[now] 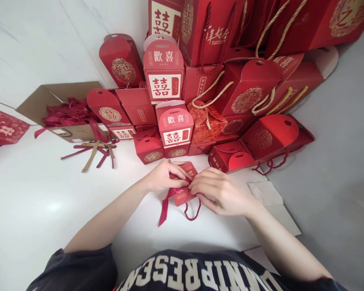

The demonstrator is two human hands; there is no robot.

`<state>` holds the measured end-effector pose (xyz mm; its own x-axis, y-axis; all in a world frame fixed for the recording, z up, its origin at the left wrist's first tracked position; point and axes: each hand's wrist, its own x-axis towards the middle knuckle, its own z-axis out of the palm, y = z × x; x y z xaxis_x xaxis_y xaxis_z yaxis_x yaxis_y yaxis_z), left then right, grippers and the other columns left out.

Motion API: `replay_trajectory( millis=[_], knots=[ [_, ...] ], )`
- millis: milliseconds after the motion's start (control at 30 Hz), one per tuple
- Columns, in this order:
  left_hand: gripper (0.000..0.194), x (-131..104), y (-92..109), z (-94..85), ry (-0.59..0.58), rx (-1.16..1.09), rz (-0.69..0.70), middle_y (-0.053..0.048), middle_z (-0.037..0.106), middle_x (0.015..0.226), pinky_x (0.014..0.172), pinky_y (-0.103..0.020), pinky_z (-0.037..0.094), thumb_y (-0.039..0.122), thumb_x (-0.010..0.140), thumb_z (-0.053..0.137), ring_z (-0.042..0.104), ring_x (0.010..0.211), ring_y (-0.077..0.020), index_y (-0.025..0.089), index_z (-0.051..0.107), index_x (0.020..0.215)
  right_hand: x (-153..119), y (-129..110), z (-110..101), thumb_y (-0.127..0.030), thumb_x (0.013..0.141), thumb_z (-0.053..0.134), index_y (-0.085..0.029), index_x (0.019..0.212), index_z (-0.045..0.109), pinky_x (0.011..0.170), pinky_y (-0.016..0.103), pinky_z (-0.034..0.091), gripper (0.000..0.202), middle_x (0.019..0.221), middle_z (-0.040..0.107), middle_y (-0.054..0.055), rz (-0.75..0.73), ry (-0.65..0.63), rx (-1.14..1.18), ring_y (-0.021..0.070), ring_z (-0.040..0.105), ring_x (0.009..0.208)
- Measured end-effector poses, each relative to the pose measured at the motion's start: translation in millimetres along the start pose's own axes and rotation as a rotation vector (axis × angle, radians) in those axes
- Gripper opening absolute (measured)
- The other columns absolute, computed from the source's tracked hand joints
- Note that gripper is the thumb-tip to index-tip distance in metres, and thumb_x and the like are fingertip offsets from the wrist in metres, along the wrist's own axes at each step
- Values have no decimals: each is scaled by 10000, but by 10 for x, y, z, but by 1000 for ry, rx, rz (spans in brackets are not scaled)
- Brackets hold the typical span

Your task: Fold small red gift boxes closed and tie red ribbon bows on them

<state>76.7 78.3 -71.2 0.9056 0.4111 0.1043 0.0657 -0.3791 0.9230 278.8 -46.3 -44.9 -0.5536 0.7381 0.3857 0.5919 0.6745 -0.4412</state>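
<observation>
A small red gift box (180,197) with pale lettering lies on the white table in front of me. Across its top runs a dark red ribbon (164,208), its loose tail hanging off the left side. A cord handle (193,216) loops out at the near edge. My left hand (164,177) is closed over the box's left part, thumb and fingers pinching the ribbon. From the right, my right hand (220,192) meets it with bent fingertips on the ribbon at the middle. The spot where the fingertips meet is partly hidden.
Stacked red gift boxes (172,125) and corded gift bags (214,36) rise behind my hands. At the left stands a cardboard box (33,101) of dark red ribbons (68,111), with several loose ribbon strips (92,155) before it. White paper (265,193) lies at the right.
</observation>
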Motion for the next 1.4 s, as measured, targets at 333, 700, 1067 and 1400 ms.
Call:
replay_trajectory(
  millis=[333, 700, 1067, 1400],
  knots=[
    [88, -175, 356, 58, 158, 609, 122, -58, 620, 1070, 812, -282, 562, 190, 798, 690, 650, 909, -157, 213, 763, 840, 156, 329, 224, -162, 951, 520, -227, 1163, 561, 988, 375, 468, 225, 1175, 654, 74, 195, 148, 338, 198, 595, 1120],
    [115, -240, 124, 108, 409, 1080, 553, -27, 718, 909, 674, -212, 579, 129, 850, 634, 697, 756, -116, 156, 659, 959, 172, 315, 285, -223, 940, 579, -226, 1008, 683, 847, 385, 462, 124, 922, 686, 52, 219, 256, 187, 209, 582, 915],
    [103, -207, 107, 109, 424, 1001, 604, -17, 730, 830, 743, -235, 590, 116, 830, 661, 705, 754, -130, 161, 648, 921, 169, 267, 259, -159, 873, 606, -220, 908, 642, 959, 427, 410, 79, 874, 697, 15, 159, 301, 2, 188, 613, 888],
    [134, -215, 107, 101, 399, 1007, 609, -23, 729, 844, 720, -240, 596, 122, 832, 659, 705, 755, -132, 154, 642, 961, 151, 278, 289, -112, 865, 544, -245, 1008, 558, 1140, 519, 322, 196, 895, 677, -3, 236, 373, 189, 171, 647, 889]
  ],
)
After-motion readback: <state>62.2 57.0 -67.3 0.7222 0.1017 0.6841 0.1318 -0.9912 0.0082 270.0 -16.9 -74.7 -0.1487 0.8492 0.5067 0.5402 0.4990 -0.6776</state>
